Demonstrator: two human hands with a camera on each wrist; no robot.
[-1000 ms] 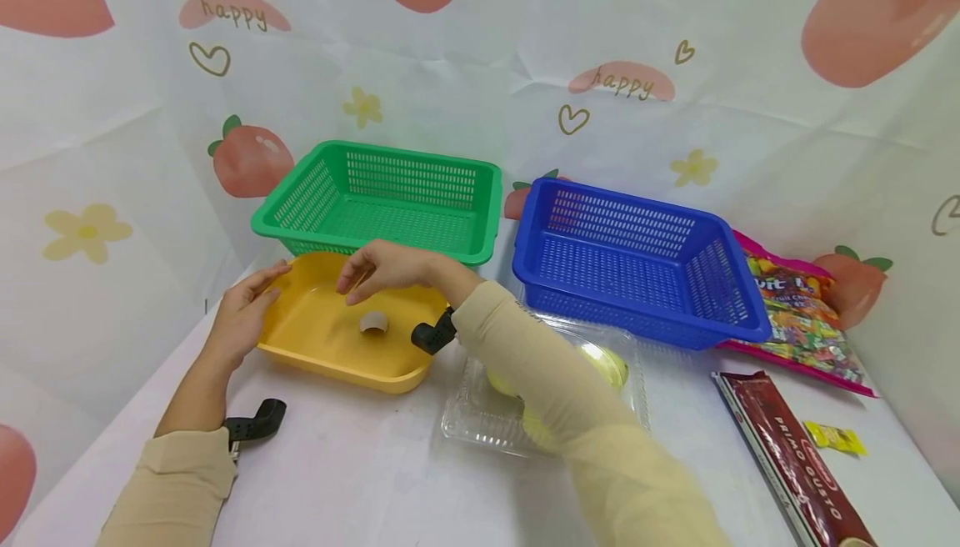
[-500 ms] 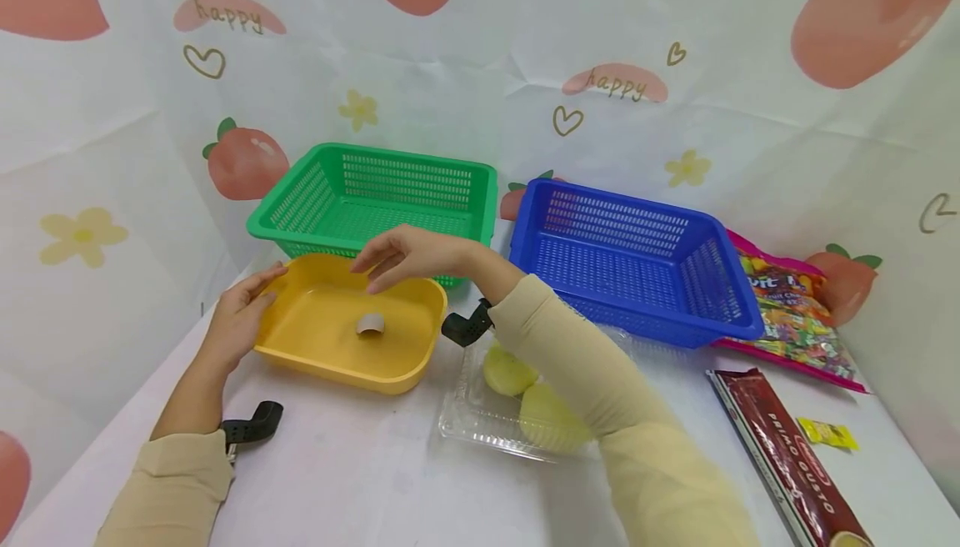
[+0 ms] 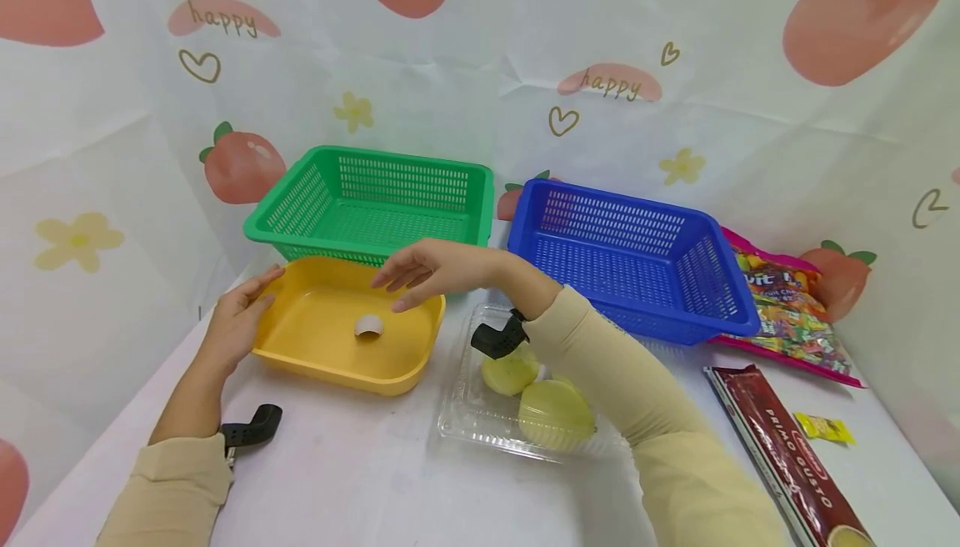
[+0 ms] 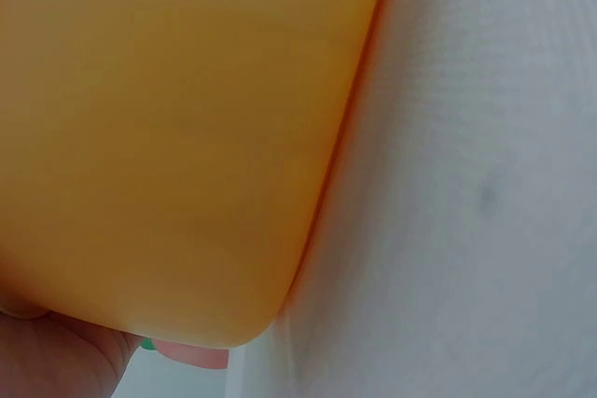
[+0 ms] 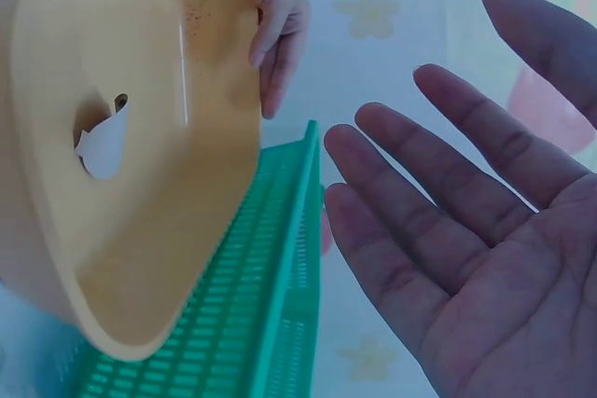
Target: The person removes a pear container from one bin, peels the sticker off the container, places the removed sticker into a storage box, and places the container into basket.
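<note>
In the head view my left hand rests against the left side of a yellow plastic basin, fingers fairly straight along its rim. The right wrist view also catches this hand's fingers at the rim. My right hand hovers over the basin's right back corner, palm bare and fingers loosely extended, holding nothing. Inside the basin lies a small white curved piece, shell-like, with a dark spot at one end in the right wrist view; its kind I cannot tell.
A green basket and a blue basket stand behind. A clear plastic container holds yellow-green rounded things. At right lie a candy bag, a dark red packet and a small yellow wrapper.
My right hand has drawn back rightward from over the middle of the basin, its fingers loosening and spreading. My left hand keeps its place on the basin's left side.
</note>
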